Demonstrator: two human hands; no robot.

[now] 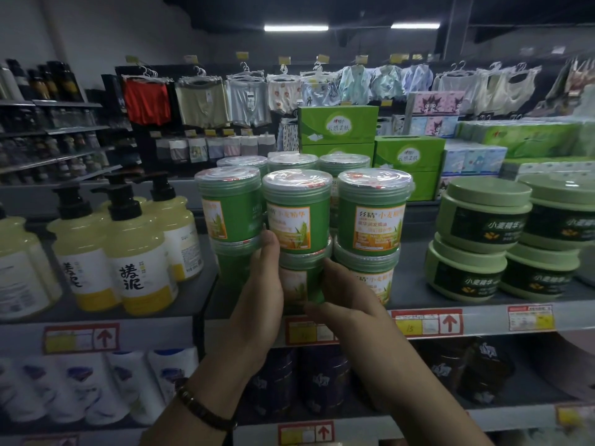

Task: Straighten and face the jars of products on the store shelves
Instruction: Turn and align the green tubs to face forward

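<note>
Green jars with orange labels stand stacked two high on the grey shelf [450, 304]. My left hand [257, 291] and my right hand [344, 297] grip the lower middle jar [301, 281] from both sides. The upper middle jar [297, 210] sits on top of it, its label turned a little to the right. To the left, another upper jar [229, 204] shows its label turned far left. The upper right jar [373, 210] faces nearly forward over a lower right jar [370, 272]. More green jars [291, 162] stand behind.
Yellow pump bottles [135, 249] stand at the left. Squat pale green tubs [483, 243] are stacked at the right. Green tissue boxes [338, 123] sit behind. Red price tags [428, 321] line the shelf edge. White bottles and dark jars fill the shelf below.
</note>
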